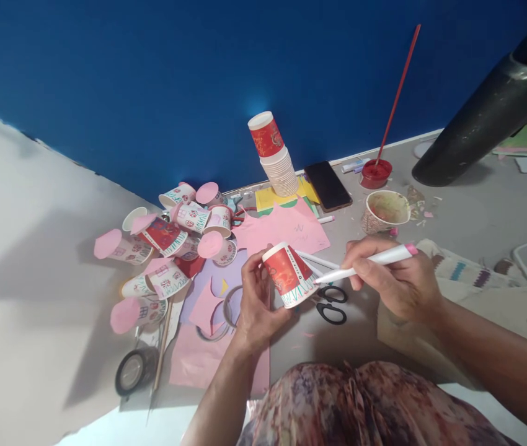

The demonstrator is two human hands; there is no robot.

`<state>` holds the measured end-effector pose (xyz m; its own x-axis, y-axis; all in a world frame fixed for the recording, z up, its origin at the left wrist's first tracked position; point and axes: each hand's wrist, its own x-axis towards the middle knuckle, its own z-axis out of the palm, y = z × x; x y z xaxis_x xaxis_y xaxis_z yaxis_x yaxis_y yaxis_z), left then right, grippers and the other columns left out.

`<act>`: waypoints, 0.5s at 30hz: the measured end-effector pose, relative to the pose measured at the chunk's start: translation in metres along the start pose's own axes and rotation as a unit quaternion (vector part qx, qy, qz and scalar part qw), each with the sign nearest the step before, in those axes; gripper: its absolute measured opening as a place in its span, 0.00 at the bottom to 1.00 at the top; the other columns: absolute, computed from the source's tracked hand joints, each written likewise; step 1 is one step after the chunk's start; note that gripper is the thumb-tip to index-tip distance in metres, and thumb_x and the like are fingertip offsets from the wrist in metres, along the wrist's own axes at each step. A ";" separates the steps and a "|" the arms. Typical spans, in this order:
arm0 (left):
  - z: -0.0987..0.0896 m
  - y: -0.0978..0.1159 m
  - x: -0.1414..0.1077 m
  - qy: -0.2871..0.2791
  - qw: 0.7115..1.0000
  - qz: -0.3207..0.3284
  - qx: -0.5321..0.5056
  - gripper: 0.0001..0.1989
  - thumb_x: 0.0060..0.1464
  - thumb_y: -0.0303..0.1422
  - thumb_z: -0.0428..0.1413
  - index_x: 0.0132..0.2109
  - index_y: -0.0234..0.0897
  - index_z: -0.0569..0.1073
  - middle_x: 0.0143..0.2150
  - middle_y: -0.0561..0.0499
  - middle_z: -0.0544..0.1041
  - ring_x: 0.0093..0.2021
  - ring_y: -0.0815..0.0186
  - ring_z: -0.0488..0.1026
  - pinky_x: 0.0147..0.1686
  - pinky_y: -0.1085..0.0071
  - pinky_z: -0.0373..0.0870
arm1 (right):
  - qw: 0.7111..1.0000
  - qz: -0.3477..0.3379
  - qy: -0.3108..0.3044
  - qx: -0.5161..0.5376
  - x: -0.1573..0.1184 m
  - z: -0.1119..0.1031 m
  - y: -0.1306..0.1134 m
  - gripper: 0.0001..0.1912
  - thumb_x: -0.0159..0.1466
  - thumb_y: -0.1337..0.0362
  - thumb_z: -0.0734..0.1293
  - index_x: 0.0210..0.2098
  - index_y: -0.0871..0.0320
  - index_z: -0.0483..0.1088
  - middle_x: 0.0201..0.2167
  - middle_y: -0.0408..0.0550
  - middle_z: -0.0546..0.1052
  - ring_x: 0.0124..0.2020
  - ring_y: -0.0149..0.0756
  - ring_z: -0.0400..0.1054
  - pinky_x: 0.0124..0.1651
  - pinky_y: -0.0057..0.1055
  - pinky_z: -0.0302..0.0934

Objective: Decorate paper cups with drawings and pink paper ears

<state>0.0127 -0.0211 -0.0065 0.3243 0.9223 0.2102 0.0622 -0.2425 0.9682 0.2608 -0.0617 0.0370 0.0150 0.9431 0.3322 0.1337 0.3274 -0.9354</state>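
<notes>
A red and white paper cup (286, 272) is tilted in my left hand (258, 300), whose fingers wrap round its left side and base area. Green zigzag strokes and some pink marks run along the cup's white band. My right hand (391, 279) holds a white marker (370, 261) with a pink end, its tip at the band on the cup's right side. Black-handled scissors (332, 305) lie on the table just beyond the cup, partly hidden by it.
Several decorated cups with pink tops (191, 217) are heaped at the left, near black tape (131, 373). Behind stand a cup stack (278, 162), a phone (328, 186), a red pot (376, 174) with a stick, and a dark cylinder (472, 111). Pink paper (282, 228) lies centrally.
</notes>
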 end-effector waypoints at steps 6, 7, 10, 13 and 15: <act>0.000 0.002 -0.001 -0.005 1.000 -0.007 -0.021 0.44 0.51 0.43 0.73 0.66 0.51 0.57 0.68 0.41 0.67 0.67 0.49 0.72 0.65 0.53 0.72 | 1.000 0.016 -0.021 0.004 0.001 0.000 -0.003 0.13 0.74 0.58 0.66 0.35 0.54 0.77 0.21 0.41 0.75 0.23 0.33 0.68 0.27 0.31 0.61; 0.000 0.002 -0.001 -0.006 1.000 -0.005 -0.024 0.43 0.51 0.43 0.74 0.66 0.51 0.57 0.68 0.41 0.66 0.68 0.49 0.71 0.65 0.53 0.72 | 1.000 0.014 -0.015 0.003 0.001 0.000 -0.003 0.13 0.74 0.59 0.66 0.35 0.54 0.77 0.21 0.41 0.75 0.23 0.33 0.68 0.27 0.31 0.61; 0.000 0.002 0.000 -0.002 1.000 -0.002 -0.022 0.44 0.50 0.43 0.74 0.65 0.51 0.57 0.67 0.42 0.67 0.67 0.49 0.71 0.64 0.54 0.73 | 1.000 -0.003 0.014 0.005 0.002 -0.001 -0.002 0.14 0.74 0.60 0.65 0.34 0.54 0.76 0.22 0.41 0.75 0.24 0.34 0.69 0.29 0.32 0.62; 0.001 0.003 0.000 -0.001 1.000 -0.005 -0.024 0.44 0.49 0.43 0.74 0.65 0.50 0.58 0.65 0.42 0.69 0.65 0.50 0.73 0.62 0.55 0.74 | 1.000 -0.007 0.020 0.003 0.004 -0.001 -0.003 0.13 0.73 0.62 0.65 0.33 0.54 0.76 0.22 0.41 0.75 0.24 0.33 0.69 0.29 0.32 0.61; 0.001 0.005 0.000 0.001 1.000 -0.006 -0.031 0.43 0.49 0.42 0.74 0.64 0.50 0.58 0.64 0.42 0.69 0.65 0.51 0.74 0.61 0.57 0.75 | 1.000 -0.004 0.011 0.000 0.006 -0.001 -0.006 0.12 0.72 0.64 0.66 0.32 0.54 0.76 0.21 0.40 0.75 0.23 0.31 0.68 0.27 0.31 0.60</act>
<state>0.0140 -0.0223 -0.0022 0.3220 0.9256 0.1990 0.0078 -0.2128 0.9771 0.2606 -0.0585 0.0445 0.0348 0.9390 0.3422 0.1343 0.3349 -0.9326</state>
